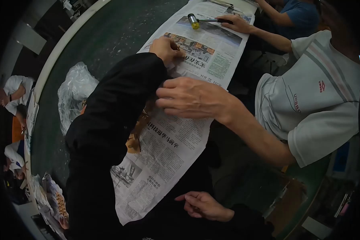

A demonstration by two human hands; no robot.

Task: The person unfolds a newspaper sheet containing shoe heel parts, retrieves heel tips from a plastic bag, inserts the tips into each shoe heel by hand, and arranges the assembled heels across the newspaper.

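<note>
My left hand (pixel 165 50), at the end of a long black sleeve, reaches over the printed newspaper (pixel 180 132). Its fingers are curled together at the paper, and whatever they hold is hidden. Low in the view, my right hand (pixel 204 206) is beside the newspaper's lower edge. Its index finger is stretched out, the others loosely bent, with nothing visible in it. Brown-orange pieces (pixel 133 144) lie on the newspaper, partly covered by my left sleeve. Close to my left forearm is a co-worker's hand (pixel 188 98) with bent fingers; what it touches is hidden.
The co-worker's other hand (pixel 236 24) rests on the handle of a hammer (pixel 193 22) with a yellow face. A crumpled clear plastic bag (pixel 77 90) lies on the green table (pixel 120 36). Several other people sit around it. More brown pieces (pixel 62 204) are at lower left.
</note>
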